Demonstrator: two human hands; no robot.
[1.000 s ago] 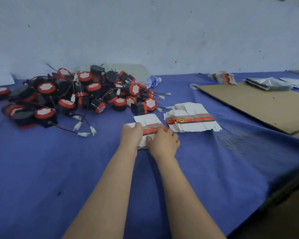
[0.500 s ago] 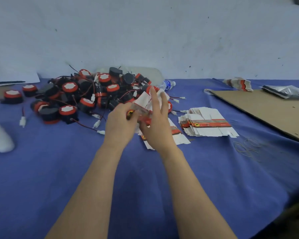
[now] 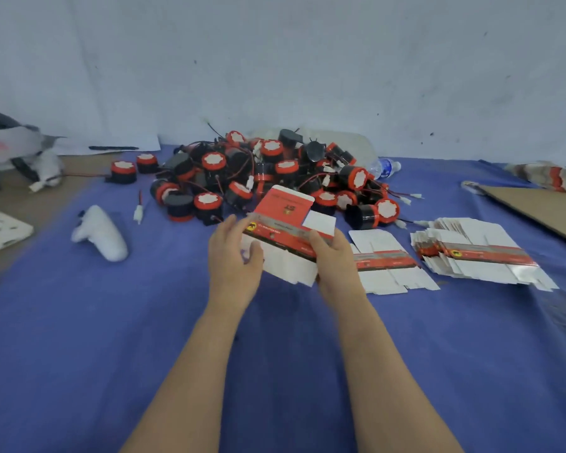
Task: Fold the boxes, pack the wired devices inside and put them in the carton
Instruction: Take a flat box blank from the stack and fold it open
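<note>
While the red-and-white printed cardboard box blank (image 3: 286,235) is held up off the blue cloth-covered tabletop (image 3: 111,338), the coming move turns on how it sits between the two hands. The left hand (image 3: 234,266) grips its left end, with the thumb laid over the near white flaps and the fingers reaching up behind the printed band. Beyond that hand, toward the far edge of the tabletop, lies the heap of black-and-red round wired devices (image 3: 275,171), just behind the blank and a little nearer the left hand than the right. The blank runs crosswise, its long axis left to right and sloping slightly down toward the right. Its red top flap tilts away toward the far edge and its white bottom flaps hang toward the person. The right hand (image 3: 337,266) grips the right end, fingers curled round the edge. Both hands are thus equally near, one at each end, which I judge suits squeezing the ends inward to pop the flat sleeve open. Right of that hand a flat white-and-red blank (image 3: 386,261) lies on the cloth, then a fanned stack of the same blanks (image 3: 477,253). At the right edge is a brown corrugated cardboard sheet (image 3: 543,210); whether that is the carton I cannot tell
</note>
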